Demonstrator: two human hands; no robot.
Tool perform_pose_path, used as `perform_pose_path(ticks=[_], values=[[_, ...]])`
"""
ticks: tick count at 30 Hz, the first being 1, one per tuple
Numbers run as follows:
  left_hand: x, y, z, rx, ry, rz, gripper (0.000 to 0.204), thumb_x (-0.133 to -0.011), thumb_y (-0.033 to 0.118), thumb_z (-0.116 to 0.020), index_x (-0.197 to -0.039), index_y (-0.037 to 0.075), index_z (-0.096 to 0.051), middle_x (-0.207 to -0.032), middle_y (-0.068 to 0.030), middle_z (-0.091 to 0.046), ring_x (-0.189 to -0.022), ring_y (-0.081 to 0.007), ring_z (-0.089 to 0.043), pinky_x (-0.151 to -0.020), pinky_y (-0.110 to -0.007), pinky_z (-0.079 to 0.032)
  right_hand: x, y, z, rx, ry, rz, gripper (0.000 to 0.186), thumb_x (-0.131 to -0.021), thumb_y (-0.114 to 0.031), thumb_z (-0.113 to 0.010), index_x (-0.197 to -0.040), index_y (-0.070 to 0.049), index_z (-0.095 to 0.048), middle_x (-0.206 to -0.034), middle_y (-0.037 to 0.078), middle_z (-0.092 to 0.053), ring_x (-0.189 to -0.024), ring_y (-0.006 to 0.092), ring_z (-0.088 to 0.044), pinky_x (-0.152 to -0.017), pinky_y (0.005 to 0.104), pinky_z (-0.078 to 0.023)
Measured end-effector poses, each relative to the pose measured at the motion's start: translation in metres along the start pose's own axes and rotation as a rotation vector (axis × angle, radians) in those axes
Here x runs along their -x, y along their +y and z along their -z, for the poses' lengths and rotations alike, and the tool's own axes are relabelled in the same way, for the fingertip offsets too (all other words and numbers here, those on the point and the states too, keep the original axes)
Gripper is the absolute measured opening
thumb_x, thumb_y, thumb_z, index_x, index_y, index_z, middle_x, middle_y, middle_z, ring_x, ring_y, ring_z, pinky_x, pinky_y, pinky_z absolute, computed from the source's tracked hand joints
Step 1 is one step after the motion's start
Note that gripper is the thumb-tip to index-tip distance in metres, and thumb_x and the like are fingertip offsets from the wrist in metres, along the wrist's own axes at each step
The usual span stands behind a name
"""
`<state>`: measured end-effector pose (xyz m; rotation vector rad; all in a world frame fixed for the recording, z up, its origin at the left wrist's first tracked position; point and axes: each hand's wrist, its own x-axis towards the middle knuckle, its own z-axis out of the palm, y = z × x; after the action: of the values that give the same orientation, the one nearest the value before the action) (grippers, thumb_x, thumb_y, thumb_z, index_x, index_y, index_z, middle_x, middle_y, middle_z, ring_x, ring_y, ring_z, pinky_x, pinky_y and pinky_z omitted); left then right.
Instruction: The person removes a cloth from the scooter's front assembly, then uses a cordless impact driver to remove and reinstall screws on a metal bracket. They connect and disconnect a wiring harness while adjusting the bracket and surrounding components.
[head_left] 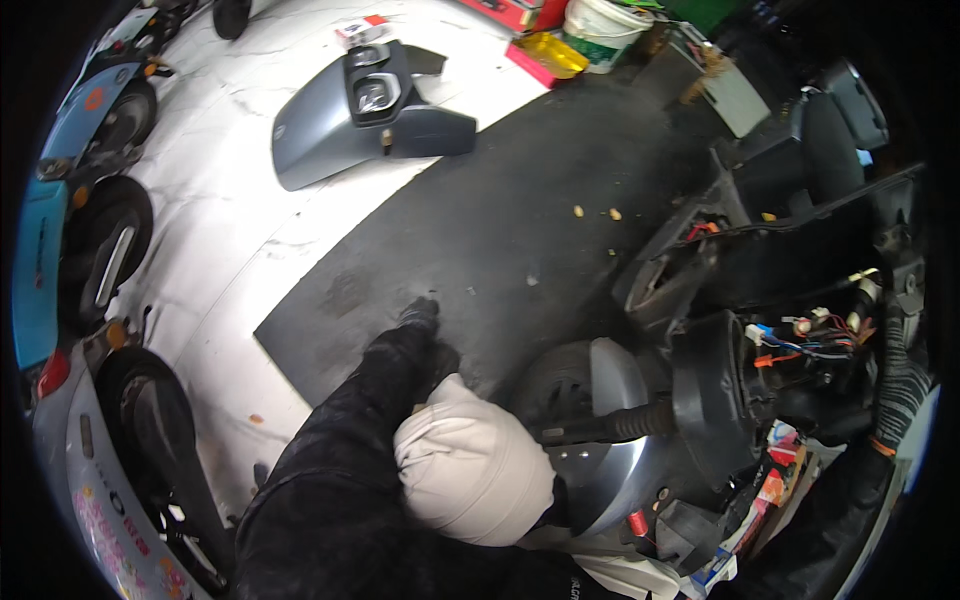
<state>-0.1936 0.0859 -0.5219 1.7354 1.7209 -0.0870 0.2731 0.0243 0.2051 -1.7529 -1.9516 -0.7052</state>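
Daylight falls brightest on the white floor (250,240) far left, faintly glaring. The right side and near edge sit in deep shadow. Fisheye bending curves everything toward the black rim, where detail softens.

A person in a beige cap (475,465) and black clothes crouched near the stripped scooter (760,340) on the right, beside its grey front fender (610,450); a detached grey panel (360,115) lay far left on the white floor (230,250)
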Motion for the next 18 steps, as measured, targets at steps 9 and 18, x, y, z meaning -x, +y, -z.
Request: perform_pose_path(ticks=[9,18], values=[[-0.027,-0.011,-0.005,0.064,-0.025,0.030,0.018,-0.096,0.015,-0.067,-0.110,0.008,-0.075,-0.105,-0.0184,-0.073,-0.095,-0.0354,-0.069,-0.080,-0.053,-0.057,0.007,-0.035,-0.002,0.053,0.089,-0.074,0.072,-0.085,-0.017,-0.088,-0.150,-0.007,-0.057,-0.137,0.017,-0.066,-0.127,0.0316,-0.066,-0.113,0.0404,-0.051],[0.002,-0.026,0.086,1.547,0.197,0.288,0.013,-0.092,0.004,-0.077,-0.105,0.004,-0.075,-0.087,-0.0102,-0.072,-0.069,-0.0252,-0.068,-0.061,-0.047,-0.058,0.002,-0.053,0.014,0.051,0.054,-0.095,0.082,-0.081,-0.024,-0.091,-0.152,-0.007,-0.055,-0.143,0.020,-0.062,-0.133,0.0391,-0.060,-0.115,0.0460,-0.049]])
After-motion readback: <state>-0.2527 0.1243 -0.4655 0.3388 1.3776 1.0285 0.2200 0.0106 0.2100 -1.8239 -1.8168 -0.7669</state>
